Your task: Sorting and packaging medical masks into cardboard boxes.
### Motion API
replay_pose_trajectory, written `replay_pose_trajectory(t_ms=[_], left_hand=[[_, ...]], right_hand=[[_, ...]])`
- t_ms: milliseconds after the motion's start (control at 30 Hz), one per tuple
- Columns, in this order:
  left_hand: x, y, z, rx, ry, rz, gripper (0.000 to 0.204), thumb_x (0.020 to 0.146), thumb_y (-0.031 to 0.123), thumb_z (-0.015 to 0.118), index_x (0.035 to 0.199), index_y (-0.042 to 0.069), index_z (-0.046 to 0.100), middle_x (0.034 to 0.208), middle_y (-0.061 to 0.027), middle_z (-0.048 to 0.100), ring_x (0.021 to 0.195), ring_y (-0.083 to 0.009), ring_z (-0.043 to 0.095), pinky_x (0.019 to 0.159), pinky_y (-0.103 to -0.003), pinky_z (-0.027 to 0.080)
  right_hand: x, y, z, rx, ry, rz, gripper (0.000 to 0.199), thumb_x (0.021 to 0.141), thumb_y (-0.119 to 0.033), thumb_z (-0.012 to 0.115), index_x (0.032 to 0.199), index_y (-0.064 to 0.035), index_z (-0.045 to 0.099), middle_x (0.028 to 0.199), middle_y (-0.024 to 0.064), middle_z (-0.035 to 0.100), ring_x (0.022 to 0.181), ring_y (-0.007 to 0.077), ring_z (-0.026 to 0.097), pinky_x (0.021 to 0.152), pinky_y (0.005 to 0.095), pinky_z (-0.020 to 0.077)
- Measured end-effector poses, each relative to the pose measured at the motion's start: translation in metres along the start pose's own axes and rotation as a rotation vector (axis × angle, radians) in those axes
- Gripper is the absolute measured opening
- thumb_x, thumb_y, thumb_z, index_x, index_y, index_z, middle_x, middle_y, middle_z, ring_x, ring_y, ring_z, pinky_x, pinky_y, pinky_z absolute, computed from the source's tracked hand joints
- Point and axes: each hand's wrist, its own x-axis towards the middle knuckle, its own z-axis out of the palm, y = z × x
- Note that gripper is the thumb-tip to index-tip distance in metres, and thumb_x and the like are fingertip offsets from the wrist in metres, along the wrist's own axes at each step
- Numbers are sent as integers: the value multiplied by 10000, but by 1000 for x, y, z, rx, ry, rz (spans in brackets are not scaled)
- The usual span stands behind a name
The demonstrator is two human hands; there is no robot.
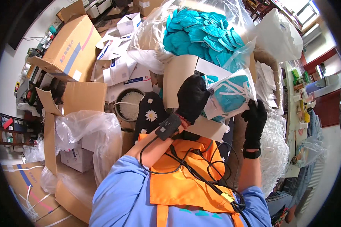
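Note:
Both of my hands wear black gloves. Between them, tilted over my lap, is a clear and white pouch [231, 92] with a teal face mask and white straps showing inside. My right hand [255, 120] pinches its lower right edge. My left hand [193, 99] is closed at its left edge; the fingertips are partly hidden. Beneath the pouch an opened carton [212, 128] rests on my lap, with more teal masks partly visible in it. Straight ahead, a heap of loose teal masks [202, 34] fills a box lined with clear plastic [151, 49].
Left of my knees stands a round pot [129, 104] of whitish pieces. Flattened white cartons [121, 70] lie beyond it. Cardboard boxes [70, 49] stand at left, one lined with plastic film [91, 128]. At right are white empty-looking pouches [266, 81] and a plastic bag [272, 151]. Cables [193, 170] hang over my orange apron.

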Motion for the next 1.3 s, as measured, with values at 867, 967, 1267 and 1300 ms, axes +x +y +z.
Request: replay_pose_trajectory(t_ms=[867, 967, 1267, 1300], left_hand=[[-17, -27, 34, -21, -197, 173, 243, 808, 232, 709, 989, 70, 701, 879, -167, 699, 842, -334, 676, 730, -429, 536], [-12, -3, 18, 4, -301, -125, 210, 798, 224, 703, 942, 71, 698, 836, -161, 695, 801, -339, 681, 721, -436, 534], [-8, -16, 12, 341, -304, 24, 133, 790, 164, 632, 873, 73, 683, 753, -150, 679, 718, -335, 683, 654, -439, 535], [-5, -21, 8, 348, -321, 17, 125, 791, 159, 623, 862, 76, 684, 738, -148, 676, 702, -336, 681, 640, -439, 535]], right_hand=[[-13, 22, -14, 170, 244, -114, 194, 961, -162, 599, 1078, -9, 623, 628, 30, 591, 527, 91, 514, 520, 242, 371], [-14, 27, -21, 174, 299, -149, 187, 968, -176, 596, 1060, -16, 625, 622, 16, 577, 528, 88, 492, 519, 242, 363], [-14, 22, -22, 198, 362, -163, 170, 987, -217, 578, 977, -50, 605, 617, -22, 498, 544, 74, 442, 518, 239, 328], [-11, 26, -31, 196, 338, -154, 183, 988, -220, 574, 1003, -39, 601, 623, -11, 517, 545, 82, 464, 516, 240, 346]])
